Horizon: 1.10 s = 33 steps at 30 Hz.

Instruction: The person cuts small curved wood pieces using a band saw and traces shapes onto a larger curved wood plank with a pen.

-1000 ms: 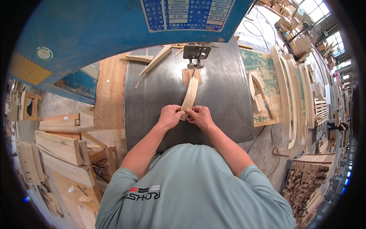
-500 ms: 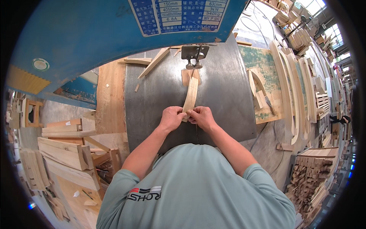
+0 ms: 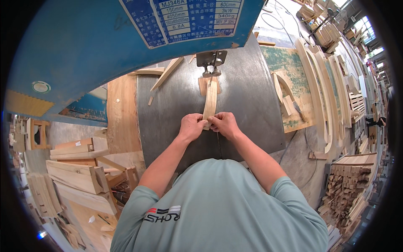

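Note:
A curved, pale strip of wood lies on the dark metal table of a blue bandsaw. Its far end meets the thin blade just below the metal blade guide. My left hand pinches the near end of the strip from the left. Opposite it, my right hand grips the same end, and the thumbs nearly touch. A small wooden insert surrounds the blade's place in the table. Some of my fingers are hidden under the wood.
Wood offcuts lie at the table's far left. To the right, a green-stained board holds curved pieces and a knife-like tool. Long curved parts and stacked wood stand farther right; timber pieces are at left.
The wood strip has moved a little forward toward the blade, with both hands still gripping its near end. My view has shifted slightly.

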### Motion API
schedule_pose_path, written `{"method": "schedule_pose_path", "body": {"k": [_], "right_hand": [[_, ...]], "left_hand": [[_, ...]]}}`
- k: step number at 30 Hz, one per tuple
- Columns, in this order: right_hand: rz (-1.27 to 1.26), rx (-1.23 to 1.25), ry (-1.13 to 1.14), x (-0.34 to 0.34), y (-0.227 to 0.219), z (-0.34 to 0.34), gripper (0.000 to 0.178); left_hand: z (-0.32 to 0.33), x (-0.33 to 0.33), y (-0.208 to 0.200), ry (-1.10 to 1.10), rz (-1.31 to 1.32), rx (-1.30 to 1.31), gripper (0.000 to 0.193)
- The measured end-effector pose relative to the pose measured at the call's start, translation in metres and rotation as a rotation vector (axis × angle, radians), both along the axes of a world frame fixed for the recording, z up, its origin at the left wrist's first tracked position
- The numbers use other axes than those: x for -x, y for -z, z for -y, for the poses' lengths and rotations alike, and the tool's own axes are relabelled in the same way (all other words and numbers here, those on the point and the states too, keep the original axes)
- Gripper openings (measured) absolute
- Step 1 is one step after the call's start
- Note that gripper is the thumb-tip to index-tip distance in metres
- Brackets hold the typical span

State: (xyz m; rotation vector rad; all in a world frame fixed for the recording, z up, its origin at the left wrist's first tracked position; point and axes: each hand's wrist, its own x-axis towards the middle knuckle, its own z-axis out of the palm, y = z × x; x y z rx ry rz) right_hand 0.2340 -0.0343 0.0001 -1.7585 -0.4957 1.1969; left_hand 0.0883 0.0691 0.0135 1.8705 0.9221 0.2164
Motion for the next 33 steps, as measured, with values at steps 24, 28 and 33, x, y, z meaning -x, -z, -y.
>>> {"method": "schedule_pose_path", "body": {"k": [24, 28, 33], "right_hand": [[0.116, 0.056, -0.02, 0.017, -0.009, 0.013, 0.023], [0.107, 0.061, -0.017, 0.015, -0.007, 0.009, 0.022], [0.078, 0.072, 0.001, 0.013, -0.014, 0.005, 0.021]], "left_hand": [[0.005, 0.002, 0.003, 0.026, 0.028, -0.02, 0.024], [0.001, -0.001, 0.004, 0.043, 0.037, -0.062, 0.024], [-0.001, -0.004, -0.001, 0.038, 0.029, -0.089, 0.024]]}}
